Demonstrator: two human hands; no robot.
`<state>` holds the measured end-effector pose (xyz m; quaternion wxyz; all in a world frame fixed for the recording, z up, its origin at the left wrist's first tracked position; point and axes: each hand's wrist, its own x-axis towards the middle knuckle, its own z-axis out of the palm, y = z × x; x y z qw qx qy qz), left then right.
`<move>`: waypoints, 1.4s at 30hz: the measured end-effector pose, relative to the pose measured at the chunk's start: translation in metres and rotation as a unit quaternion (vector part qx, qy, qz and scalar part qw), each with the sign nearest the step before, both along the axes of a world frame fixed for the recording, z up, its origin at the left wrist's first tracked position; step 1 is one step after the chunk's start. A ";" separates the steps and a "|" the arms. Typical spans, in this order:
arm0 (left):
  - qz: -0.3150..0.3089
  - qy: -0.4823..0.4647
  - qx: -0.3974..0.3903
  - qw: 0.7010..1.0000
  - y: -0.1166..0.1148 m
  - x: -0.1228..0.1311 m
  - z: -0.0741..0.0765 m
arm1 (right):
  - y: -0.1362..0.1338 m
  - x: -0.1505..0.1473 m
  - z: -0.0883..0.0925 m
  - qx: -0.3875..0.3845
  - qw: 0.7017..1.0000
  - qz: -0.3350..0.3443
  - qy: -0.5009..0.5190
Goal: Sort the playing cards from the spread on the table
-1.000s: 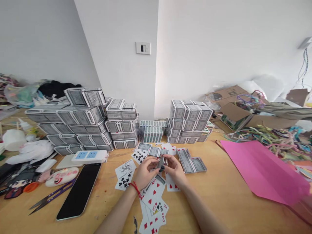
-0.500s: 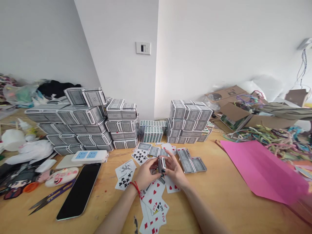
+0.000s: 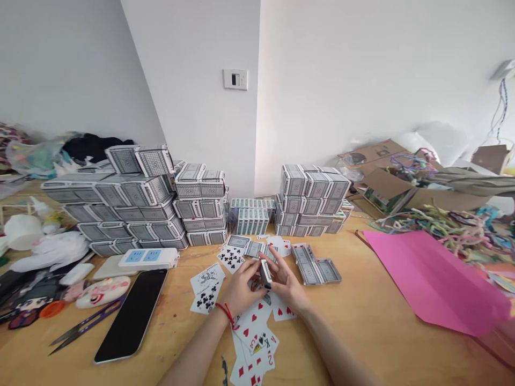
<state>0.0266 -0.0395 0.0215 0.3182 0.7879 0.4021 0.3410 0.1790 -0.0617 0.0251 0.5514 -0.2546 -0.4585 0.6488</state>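
Between my two hands is a small folded piece of playing cards [image 3: 266,273], grey-patterned with a white edge. My left hand [image 3: 241,287], with a red string at the wrist, grips it from the left. My right hand [image 3: 285,281] has its fingers bent around the other side. Loose playing cards [image 3: 255,327] lie face up under and in front of my hands. Beyond my fingers are folded card pieces [image 3: 254,249], partly covered. Joined folded cards [image 3: 316,265] rest to the right of my right hand.
Stacked blocks of folded cards stand at the left [image 3: 148,187] and right [image 3: 314,198], with green card packs [image 3: 252,220] between. A phone [image 3: 132,316], scissors [image 3: 86,326] and a power strip [image 3: 148,257] lie left. Pink paper [image 3: 434,279] and yarn [image 3: 442,236] are right.
The folded piece has been turned in my fingers, so its narrow white edge and dark end now face me. Both hands stay in about the same place.
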 end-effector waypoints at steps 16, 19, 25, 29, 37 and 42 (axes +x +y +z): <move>0.055 0.110 0.151 0.981 -0.001 0.000 -0.004 | 0.009 -0.001 -0.008 -0.005 0.974 -0.128 -0.187; 0.051 0.122 0.168 0.977 -0.001 -0.001 -0.004 | 0.009 0.000 -0.009 -0.017 0.975 -0.125 -0.184; 0.046 0.144 0.193 0.969 -0.001 -0.003 -0.004 | 0.011 0.002 -0.012 -0.034 0.971 -0.129 -0.196; 0.040 0.156 0.202 0.966 -0.002 -0.002 -0.002 | 0.010 0.002 -0.011 -0.037 0.966 -0.147 -0.209; 0.030 0.160 0.215 0.963 -0.004 0.000 0.004 | 0.011 0.002 -0.022 -0.022 0.946 -0.219 -0.238; 0.020 0.160 0.215 0.963 -0.004 0.000 0.005 | 0.003 -0.002 -0.016 0.004 0.910 -0.273 -0.312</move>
